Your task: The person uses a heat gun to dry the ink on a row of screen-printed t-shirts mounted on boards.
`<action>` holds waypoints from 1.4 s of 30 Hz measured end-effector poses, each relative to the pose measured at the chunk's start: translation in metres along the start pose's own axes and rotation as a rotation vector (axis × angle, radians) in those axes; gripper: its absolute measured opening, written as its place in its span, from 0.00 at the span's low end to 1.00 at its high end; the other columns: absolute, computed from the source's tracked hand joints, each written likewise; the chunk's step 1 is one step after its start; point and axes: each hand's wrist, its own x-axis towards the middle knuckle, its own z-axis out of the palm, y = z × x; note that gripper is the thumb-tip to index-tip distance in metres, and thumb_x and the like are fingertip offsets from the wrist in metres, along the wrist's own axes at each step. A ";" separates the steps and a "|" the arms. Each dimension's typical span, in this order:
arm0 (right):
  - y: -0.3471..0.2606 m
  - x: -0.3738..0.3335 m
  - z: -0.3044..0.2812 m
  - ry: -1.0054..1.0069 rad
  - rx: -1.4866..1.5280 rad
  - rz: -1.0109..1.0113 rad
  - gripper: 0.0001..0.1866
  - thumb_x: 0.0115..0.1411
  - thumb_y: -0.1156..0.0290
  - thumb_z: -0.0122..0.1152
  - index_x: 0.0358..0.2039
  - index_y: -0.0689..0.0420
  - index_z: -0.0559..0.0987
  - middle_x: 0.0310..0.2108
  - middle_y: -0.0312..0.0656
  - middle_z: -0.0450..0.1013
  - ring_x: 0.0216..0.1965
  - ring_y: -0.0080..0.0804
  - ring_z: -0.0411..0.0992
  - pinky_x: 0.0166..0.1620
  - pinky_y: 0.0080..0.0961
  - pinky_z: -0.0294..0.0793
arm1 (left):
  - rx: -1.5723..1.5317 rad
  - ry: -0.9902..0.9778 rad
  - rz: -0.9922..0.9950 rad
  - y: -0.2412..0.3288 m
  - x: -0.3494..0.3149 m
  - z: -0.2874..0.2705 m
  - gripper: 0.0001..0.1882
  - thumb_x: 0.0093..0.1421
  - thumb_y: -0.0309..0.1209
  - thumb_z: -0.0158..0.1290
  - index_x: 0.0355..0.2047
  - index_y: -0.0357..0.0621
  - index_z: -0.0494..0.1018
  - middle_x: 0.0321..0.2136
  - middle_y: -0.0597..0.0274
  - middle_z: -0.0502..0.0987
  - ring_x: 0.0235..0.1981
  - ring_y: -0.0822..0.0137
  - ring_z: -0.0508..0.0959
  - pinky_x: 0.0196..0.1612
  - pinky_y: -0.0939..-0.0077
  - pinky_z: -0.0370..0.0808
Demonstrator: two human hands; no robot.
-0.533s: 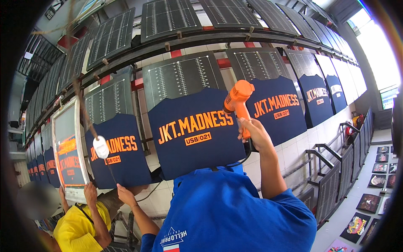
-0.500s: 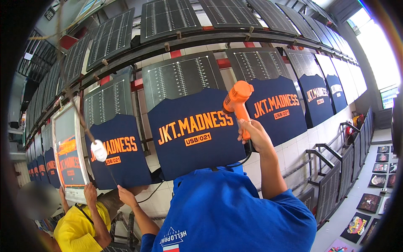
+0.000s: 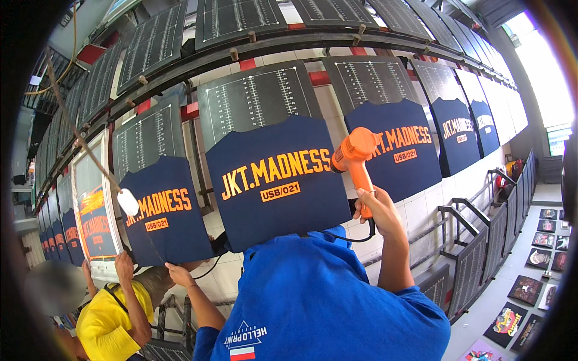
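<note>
My right hand [image 3: 382, 210] is closed round the handle of an orange hair dryer [image 3: 361, 159]. Its nozzle faces left, over the right edge of a dark blue fabric piece [image 3: 277, 219] with orange lettering, which lies on a black board [image 3: 271, 90]. My left hand [image 3: 179, 274] is at the lower edge of the neighbouring printed fabric piece [image 3: 174, 237] on the left. Its fingertips appear pinched on a thin pull cord, which runs up to a white oval pull switch [image 3: 127, 203] hanging on a wire.
A person in a yellow shirt [image 3: 114, 322] stands at the left, hands at the lower end of a screen-printing frame [image 3: 108, 180]. More printed fabric pieces [image 3: 454, 153] lie on boards to the right. Dark metal rails [image 3: 463, 216] and a rack of boards stand at the right.
The hair dryer and my right hand have moved slightly right and down. The white switch and the boards sit a little further left in view. My left hand has barely moved.
</note>
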 end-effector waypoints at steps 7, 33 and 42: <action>0.006 -0.002 0.005 -0.048 0.008 -0.002 0.18 0.65 0.59 0.56 0.40 0.64 0.71 0.23 0.36 0.71 0.20 0.22 0.73 0.21 0.16 0.71 | -0.057 -0.082 -0.059 0.023 -0.009 0.004 0.36 0.70 0.54 0.34 0.53 0.28 0.70 0.49 0.32 0.74 0.50 0.38 0.74 0.54 0.53 0.70; -0.025 0.042 0.055 -0.147 -0.090 -0.072 0.19 0.66 0.58 0.55 0.40 0.64 0.72 0.23 0.35 0.71 0.22 0.21 0.73 0.22 0.15 0.71 | 0.194 0.350 0.220 0.072 -0.020 0.036 0.23 0.66 0.41 0.45 0.57 0.42 0.68 0.62 0.45 0.63 0.62 0.45 0.61 0.61 0.45 0.60; -0.025 0.031 0.054 -0.171 -0.165 -0.006 0.19 0.65 0.58 0.55 0.41 0.64 0.73 0.23 0.34 0.70 0.22 0.20 0.73 0.22 0.15 0.70 | 0.177 0.309 0.192 0.087 -0.029 0.030 0.24 0.67 0.41 0.44 0.58 0.40 0.67 0.62 0.43 0.63 0.63 0.44 0.60 0.62 0.46 0.59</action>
